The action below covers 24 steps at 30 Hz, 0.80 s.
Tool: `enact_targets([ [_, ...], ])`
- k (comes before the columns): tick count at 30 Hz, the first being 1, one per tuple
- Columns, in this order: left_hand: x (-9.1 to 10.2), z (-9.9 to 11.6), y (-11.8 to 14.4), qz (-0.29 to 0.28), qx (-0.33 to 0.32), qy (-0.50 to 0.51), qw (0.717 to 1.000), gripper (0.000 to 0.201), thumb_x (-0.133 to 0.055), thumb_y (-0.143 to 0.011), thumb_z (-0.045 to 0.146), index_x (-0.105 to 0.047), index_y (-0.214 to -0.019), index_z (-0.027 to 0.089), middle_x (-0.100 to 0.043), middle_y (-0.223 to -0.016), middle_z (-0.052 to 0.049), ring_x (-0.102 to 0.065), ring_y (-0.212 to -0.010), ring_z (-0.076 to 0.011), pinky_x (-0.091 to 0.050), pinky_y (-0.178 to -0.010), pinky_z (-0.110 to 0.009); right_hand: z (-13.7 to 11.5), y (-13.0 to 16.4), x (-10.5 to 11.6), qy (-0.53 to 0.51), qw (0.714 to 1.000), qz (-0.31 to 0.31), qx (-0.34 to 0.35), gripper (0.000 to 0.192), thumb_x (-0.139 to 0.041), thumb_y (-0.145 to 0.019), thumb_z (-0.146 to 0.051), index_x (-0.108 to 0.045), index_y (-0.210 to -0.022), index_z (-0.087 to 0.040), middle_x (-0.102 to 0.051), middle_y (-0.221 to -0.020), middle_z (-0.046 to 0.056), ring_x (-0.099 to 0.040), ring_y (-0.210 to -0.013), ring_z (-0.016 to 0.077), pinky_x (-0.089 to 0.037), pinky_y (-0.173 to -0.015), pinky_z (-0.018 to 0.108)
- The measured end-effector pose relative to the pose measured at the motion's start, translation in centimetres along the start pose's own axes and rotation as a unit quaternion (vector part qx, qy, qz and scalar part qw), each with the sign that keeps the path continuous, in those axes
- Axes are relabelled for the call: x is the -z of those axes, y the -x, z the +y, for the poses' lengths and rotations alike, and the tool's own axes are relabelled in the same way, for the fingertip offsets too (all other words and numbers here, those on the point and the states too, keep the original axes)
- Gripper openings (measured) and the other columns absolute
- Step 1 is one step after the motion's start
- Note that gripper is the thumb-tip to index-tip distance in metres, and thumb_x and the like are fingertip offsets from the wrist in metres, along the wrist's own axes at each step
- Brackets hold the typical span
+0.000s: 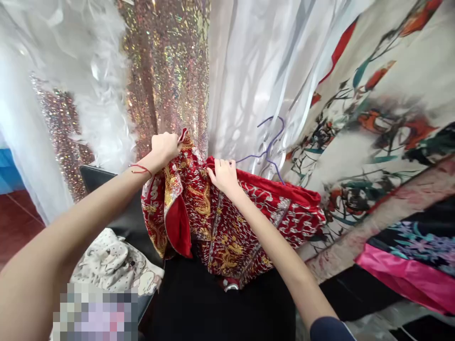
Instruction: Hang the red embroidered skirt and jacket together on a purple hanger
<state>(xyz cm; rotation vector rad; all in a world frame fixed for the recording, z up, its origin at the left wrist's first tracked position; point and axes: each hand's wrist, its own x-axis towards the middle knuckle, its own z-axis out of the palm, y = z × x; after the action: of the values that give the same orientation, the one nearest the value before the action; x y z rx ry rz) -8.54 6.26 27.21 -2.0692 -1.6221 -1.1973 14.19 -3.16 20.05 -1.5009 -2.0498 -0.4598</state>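
My left hand (164, 148) is closed in a fist around the top edge of the red embroidered garment (220, 222), pinching a raised fold of it. A thin red string bracelet (140, 168) sits on that wrist. My right hand (223, 174) is curled shut too, fingers gripping the garment's upper hem just right of the left. The cloth hangs between both hands, draping down over a black surface (213, 303). Gold and silver embroidery covers the red; plain red lining shows at the turned-back flap on the left.

A purple wire hanger (270, 142) stands just behind my right hand, against white satin drapes (256, 71). I cannot tell whether it touches the garment.

Behind my left hand: a gold sequin cloth (170, 66), beside it white feathery fabric (99, 109). To the right, a pale floral-print fabric (384, 118) hangs, with pink satin (408, 279) below it near the right edge.

Lower left, on the black surface's left edge: a crumpled white patterned cloth (110, 263).

No labels, brands or readable writing anywhere.
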Motion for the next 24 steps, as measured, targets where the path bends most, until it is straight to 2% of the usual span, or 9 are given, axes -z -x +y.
enact_targets([
  [3, -0.8, -0.7, -0.6, 0.021, -0.001, -0.008, 1.0, 0.018, -0.069, -0.064, 0.029, -0.058, -0.056, 0.018, -0.059, -0.061, -0.013, -0.066, -0.103, -0.0442, -0.042, -0.098, -0.066, -0.5, 0.8, 1.0, -0.013, 1.0, 0.001, -0.005, 0.048, -0.03, -0.104, -0.041, -0.066, -0.101, -0.009, -0.072, -0.103, 0.022, -0.064, -0.095, 0.0319, -0.037, -0.096, 0.048],
  [5, -0.7, -0.2, -1.1, 0.003, 0.012, -0.056, 0.998, 0.016, -0.065, -0.069, 0.03, -0.066, -0.066, 0.014, -0.066, -0.07, -0.017, -0.065, -0.105, -0.0438, -0.044, -0.097, -0.063, -1.1, 1.7, 2.6, -0.029, 0.999, -0.014, -0.003, 0.051, -0.028, -0.106, -0.042, -0.068, -0.092, -0.014, -0.075, -0.094, 0.016, -0.067, -0.089, 0.0271, -0.038, -0.093, 0.043],
  [7, -0.1, 1.1, -1.5, -0.058, 0.037, -0.137, 0.988, 0.026, -0.06, -0.075, 0.03, -0.072, -0.083, 0.009, -0.071, -0.086, -0.023, -0.066, -0.107, -0.0427, -0.047, -0.095, -0.056, -1.7, 2.5, 4.6, -0.033, 0.998, -0.047, -0.01, 0.05, -0.029, -0.106, -0.042, -0.069, -0.092, -0.016, -0.076, -0.089, 0.013, -0.069, -0.084, 0.0239, -0.042, -0.087, 0.037],
  [9, 0.6, 3.1, -1.9, -0.125, 0.06, -0.211, 0.967, 0.039, -0.056, -0.082, 0.033, -0.072, -0.102, 0.003, -0.071, -0.103, -0.028, -0.066, -0.109, -0.0412, -0.049, -0.093, -0.05, -2.1, 2.7, 6.2, -0.029, 0.995, -0.086, -0.029, 0.044, -0.033, -0.105, -0.041, -0.069, -0.1, -0.016, -0.077, -0.092, 0.012, -0.071, -0.084, 0.0232, -0.045, -0.079, 0.033],
  [12, 1.7, 6.9, -1.9, -0.196, 0.043, -0.246, 0.948, 0.057, -0.057, -0.084, 0.05, -0.07, -0.114, 0.003, -0.069, -0.112, -0.028, -0.066, -0.108, -0.0399, -0.051, -0.089, -0.043, -1.9, 1.6, 7.4, -0.036, 0.99, -0.128, -0.045, 0.032, -0.042, -0.102, -0.036, -0.066, -0.11, -0.017, -0.076, -0.102, 0.013, -0.072, -0.093, 0.0251, -0.049, -0.078, 0.033],
  [15, 2.4, 10.7, -1.0, -0.248, -0.015, -0.208, 0.946, 0.071, -0.055, -0.08, 0.072, -0.072, -0.11, 0.009, -0.072, -0.102, -0.023, -0.068, -0.103, -0.0374, -0.051, -0.083, -0.039, -0.9, -0.4, 7.0, -0.073, 0.986, -0.136, -0.057, 0.04, -0.052, -0.098, -0.045, -0.061, -0.12, -0.013, -0.073, -0.114, 0.018, -0.071, -0.105, 0.0298, -0.053, -0.086, 0.039],
  [18, 2.6, 13.4, 0.1, -0.247, -0.072, -0.143, 0.956, 0.072, -0.045, -0.082, 0.078, -0.074, -0.101, 0.015, -0.072, -0.09, -0.017, -0.069, -0.094, -0.0319, -0.048, -0.076, -0.036, 0.4, -2.2, 5.7, -0.167, 0.977, -0.113, -0.069, 0.056, -0.059, -0.092, -0.052, -0.054, -0.129, -0.011, -0.069, -0.123, 0.021, -0.067, -0.114, 0.0325, -0.052, -0.094, 0.042],
  [21, 2.3, 14.6, 0.8, -0.213, -0.098, -0.099, 0.967, 0.071, -0.039, -0.087, 0.077, -0.074, -0.095, 0.015, -0.071, -0.081, -0.016, -0.068, -0.088, -0.0292, -0.045, -0.072, -0.036, 1.5, -3.3, 4.1, -0.282, 0.954, -0.083, -0.055, 0.056, -0.064, -0.088, -0.042, -0.051, -0.133, -0.011, -0.068, -0.126, 0.019, -0.066, -0.117, 0.0301, -0.051, -0.101, 0.041],
  [24, 2.0, 14.7, 0.9, -0.183, -0.082, -0.073, 0.977, 0.071, -0.03, -0.093, 0.072, -0.072, -0.093, 0.015, -0.07, -0.081, -0.017, -0.068, -0.086, -0.0279, -0.044, -0.072, -0.036, 2.4, -4.0, 2.9, -0.37, 0.925, -0.086, -0.029, 0.063, -0.068, -0.082, -0.033, -0.046, -0.136, -0.009, -0.068, -0.126, 0.017, -0.066, -0.114, 0.0268, -0.051, -0.103, 0.041],
])
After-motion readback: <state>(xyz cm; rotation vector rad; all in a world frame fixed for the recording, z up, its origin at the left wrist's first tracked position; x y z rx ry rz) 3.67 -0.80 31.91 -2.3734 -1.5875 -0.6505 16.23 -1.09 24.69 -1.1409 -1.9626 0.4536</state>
